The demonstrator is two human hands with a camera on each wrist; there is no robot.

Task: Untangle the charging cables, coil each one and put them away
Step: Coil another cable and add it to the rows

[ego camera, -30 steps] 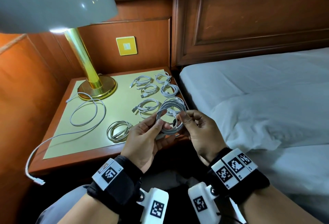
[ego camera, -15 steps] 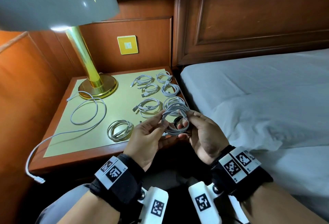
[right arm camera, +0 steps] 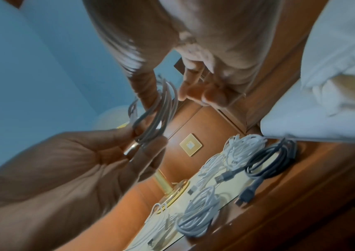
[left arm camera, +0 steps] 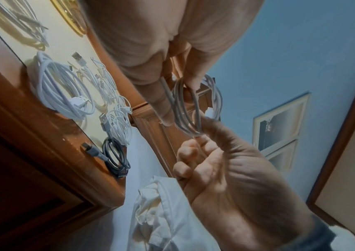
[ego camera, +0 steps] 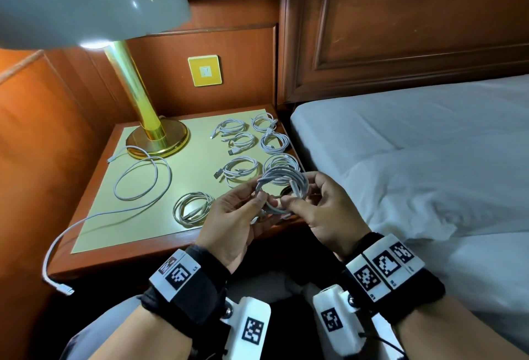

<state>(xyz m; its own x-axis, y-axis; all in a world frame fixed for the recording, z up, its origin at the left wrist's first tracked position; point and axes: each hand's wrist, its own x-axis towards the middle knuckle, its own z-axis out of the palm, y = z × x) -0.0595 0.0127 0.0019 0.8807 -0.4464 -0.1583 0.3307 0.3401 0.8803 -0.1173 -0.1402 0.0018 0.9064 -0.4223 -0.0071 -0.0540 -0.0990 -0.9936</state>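
My left hand (ego camera: 232, 216) and right hand (ego camera: 323, 211) pinch a white coiled cable (ego camera: 282, 188) above the tabletop (ego camera: 200, 165) near-right edge, beside the bed (ego camera: 415, 145).

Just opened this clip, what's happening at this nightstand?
A person is tidying charging cables. Both hands hold one white coil in the air above the nightstand's front edge: the left hand pinches one side, the right hand grips the other. Several finished coils lie on the nightstand, plus a dark one near the bed. One loose cable by the lamp is uncoiled, its end hanging over the edge.
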